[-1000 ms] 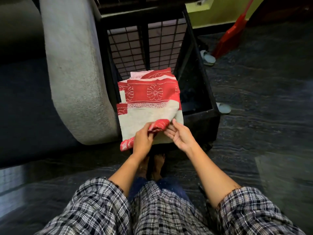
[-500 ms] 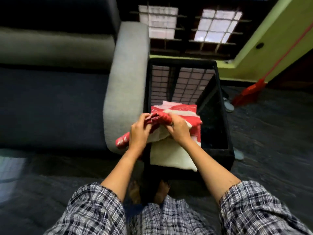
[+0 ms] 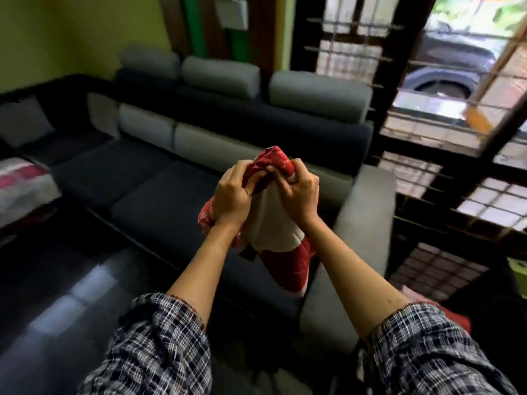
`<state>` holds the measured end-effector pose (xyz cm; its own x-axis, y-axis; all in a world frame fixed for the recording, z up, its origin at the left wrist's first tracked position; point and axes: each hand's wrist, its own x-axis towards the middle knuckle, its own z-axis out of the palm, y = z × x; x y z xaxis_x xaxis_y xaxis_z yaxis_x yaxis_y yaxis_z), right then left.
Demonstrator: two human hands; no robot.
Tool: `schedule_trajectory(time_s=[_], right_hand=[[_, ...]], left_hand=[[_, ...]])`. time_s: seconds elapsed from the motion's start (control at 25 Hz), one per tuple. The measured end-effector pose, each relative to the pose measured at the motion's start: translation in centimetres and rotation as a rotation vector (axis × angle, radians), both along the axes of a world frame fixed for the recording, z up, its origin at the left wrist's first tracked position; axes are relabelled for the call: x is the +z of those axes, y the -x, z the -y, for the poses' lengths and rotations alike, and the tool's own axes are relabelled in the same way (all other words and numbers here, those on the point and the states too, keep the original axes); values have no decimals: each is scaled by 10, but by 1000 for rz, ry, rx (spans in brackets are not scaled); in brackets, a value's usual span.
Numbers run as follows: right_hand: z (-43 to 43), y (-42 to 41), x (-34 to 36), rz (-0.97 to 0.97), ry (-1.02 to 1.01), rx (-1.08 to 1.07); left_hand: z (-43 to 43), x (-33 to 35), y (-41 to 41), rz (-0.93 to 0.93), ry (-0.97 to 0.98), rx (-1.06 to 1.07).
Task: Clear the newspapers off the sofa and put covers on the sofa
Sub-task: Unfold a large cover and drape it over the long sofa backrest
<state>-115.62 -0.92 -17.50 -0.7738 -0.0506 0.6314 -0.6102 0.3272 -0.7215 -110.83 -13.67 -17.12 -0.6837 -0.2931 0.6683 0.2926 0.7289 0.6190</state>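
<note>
Two hands — left hand (image 3: 232, 195), right hand (image 3: 299, 195) — fingers curled, gripping bunched red-and-cream cloth cover (image 3: 271, 223); soft folds hang below fingers, over dark-cushioned sofa (image 3: 159, 201).

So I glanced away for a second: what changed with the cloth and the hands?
The red-and-cream cover rose from the black stand up before the sofa, now bunched. The right hand, open before, now grips it. The left hand kept gripping.
</note>
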Motion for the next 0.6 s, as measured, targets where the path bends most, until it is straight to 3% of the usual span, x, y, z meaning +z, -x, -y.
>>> schedule_trajectory(time_s=[0.28,0.6], right_hand=[[195,10,79,-74,92,89],[372,65,99,-60,107,225]], left_hand=[[189,65,-19,-118,70,200],[372,63,11,44,51,359]])
